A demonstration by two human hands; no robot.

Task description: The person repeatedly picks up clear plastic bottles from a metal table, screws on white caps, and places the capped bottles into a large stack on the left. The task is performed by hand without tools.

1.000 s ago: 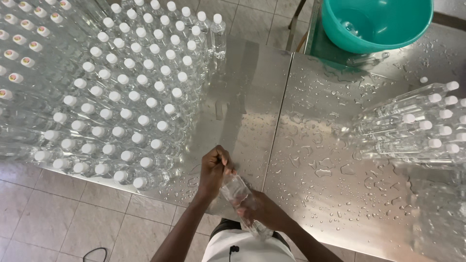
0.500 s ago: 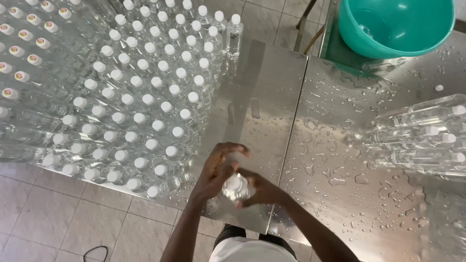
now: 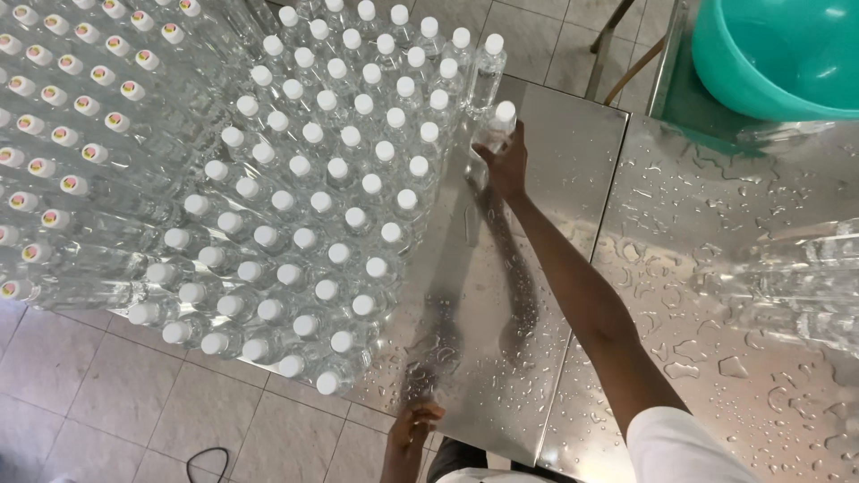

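Note:
My right hand (image 3: 506, 168) reaches far across the wet steel table (image 3: 501, 358) and grips a clear plastic bottle with a white cap (image 3: 495, 125). The bottle stands upright at the right end of a large block of upright white-capped bottles (image 3: 322, 206), just in front of the back row's last bottle (image 3: 488, 63). My left hand (image 3: 412, 431) is low at the near edge of the table, fingers loosely apart, with nothing in it.
A teal plastic basin (image 3: 778, 54) sits at the back right. Several clear bottles (image 3: 787, 286) lie on their sides on the wet right part of the table. More packed bottles with coloured cap tops (image 3: 72, 116) fill the far left. Tiled floor and a black cable (image 3: 201, 461) lie below.
Both hands held the bottle close to my body before. Now my right hand has carried it out to the far end of the bottle block, and my left hand has let go.

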